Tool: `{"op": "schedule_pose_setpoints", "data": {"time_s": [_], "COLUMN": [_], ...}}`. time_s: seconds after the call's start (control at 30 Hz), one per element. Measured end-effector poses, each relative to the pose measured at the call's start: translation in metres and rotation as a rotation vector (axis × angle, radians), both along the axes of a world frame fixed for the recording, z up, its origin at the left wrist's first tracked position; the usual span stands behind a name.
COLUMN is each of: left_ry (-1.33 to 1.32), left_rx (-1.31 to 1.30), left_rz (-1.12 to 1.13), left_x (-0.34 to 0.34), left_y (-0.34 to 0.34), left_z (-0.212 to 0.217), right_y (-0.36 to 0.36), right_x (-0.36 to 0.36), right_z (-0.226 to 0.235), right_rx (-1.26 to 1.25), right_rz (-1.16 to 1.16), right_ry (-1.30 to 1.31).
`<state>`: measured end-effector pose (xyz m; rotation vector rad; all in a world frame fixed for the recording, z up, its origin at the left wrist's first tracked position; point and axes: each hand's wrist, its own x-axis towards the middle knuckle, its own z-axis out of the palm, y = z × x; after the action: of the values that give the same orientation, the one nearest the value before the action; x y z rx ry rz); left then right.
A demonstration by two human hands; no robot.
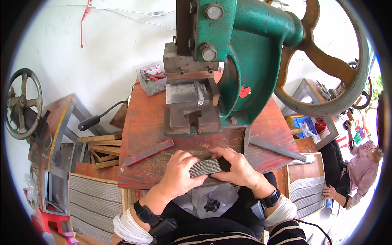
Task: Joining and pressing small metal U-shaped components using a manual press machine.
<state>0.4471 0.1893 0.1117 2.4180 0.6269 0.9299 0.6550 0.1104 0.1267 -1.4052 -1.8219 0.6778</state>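
Note:
Close to the front edge of the red wooden bench (141, 102), my left hand (173, 175) and my right hand (239, 169) hold a small grey block of ridged metal pieces (205, 167) between them. Its top shows tight rows of little segments. My left fingers close on its left side, and my right thumb and fingers pinch its right end. Beyond my hands stands a green hand press (257, 61) with a steel die block (179, 118) at its base. A flat red bar (150, 152) lies left of my hands, and a dark hammer (277, 149) lies to the right.
A clear plastic box of tools (152, 87) sits behind the die. Wooden trays of grey ridged strips flank me, one at left (98, 200) and one at right (308, 190). A plastic bag (220, 198) is below the bench edge. A person in pink (361, 171) touches the right tray.

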Motion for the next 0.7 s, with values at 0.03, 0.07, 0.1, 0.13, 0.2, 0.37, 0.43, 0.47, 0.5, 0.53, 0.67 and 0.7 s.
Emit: {"op": "schedule_pose_setpoints", "data": {"time_s": [0.03,0.07,0.1,0.13,0.2,0.37,0.43,0.47,0.5,0.53,0.67,0.7], "left_ry": [-0.037,-0.038,-0.043,-0.048,-0.019,0.001,0.000,-0.001,0.003,0.006,-0.053,-0.045], "left_rx": [-0.073,-0.066,-0.213,-0.358,-0.468,-0.585,-0.657,-0.654,-0.699,-0.744,-0.880,-0.873], "left_rz": [-0.037,-0.038,-0.083,-0.129,-0.153,-0.207,-0.226,-0.225,-0.242,-0.258,-0.299,-0.301], "left_x": [0.001,0.002,0.004,0.005,0.007,0.010,0.010,0.010,0.009,0.008,0.006,0.006], "left_y": [0.001,0.000,-0.001,-0.002,-0.002,-0.004,-0.004,-0.004,-0.002,-0.001,-0.001,-0.001], "left_z": [0.007,0.017,0.029,0.039,0.051,0.062,0.062,0.060,0.059,0.057,0.053,0.052], "right_y": [-0.003,-0.007,-0.012,-0.015,-0.021,-0.029,-0.029,-0.029,-0.029,-0.029,-0.032,-0.031], "right_x": [0.000,0.001,0.001,0.001,0.002,0.005,0.006,0.006,0.005,0.005,0.001,0.001], "right_z": [0.006,0.015,0.024,0.032,0.045,0.060,0.060,0.060,0.061,0.061,0.064,0.065], "right_rx": [0.006,-0.059,-0.124,-0.145,-0.176,-0.293,-0.290,-0.290,-0.288,-0.285,-0.270,-0.269], "right_rz": [0.000,-0.021,-0.041,-0.024,-0.042,-0.077,-0.078,-0.078,-0.072,-0.074,-0.087,-0.088], "right_ry": [0.000,0.166,0.331,0.422,0.467,0.503,0.504,0.506,0.506,0.484,0.464,0.462]}}
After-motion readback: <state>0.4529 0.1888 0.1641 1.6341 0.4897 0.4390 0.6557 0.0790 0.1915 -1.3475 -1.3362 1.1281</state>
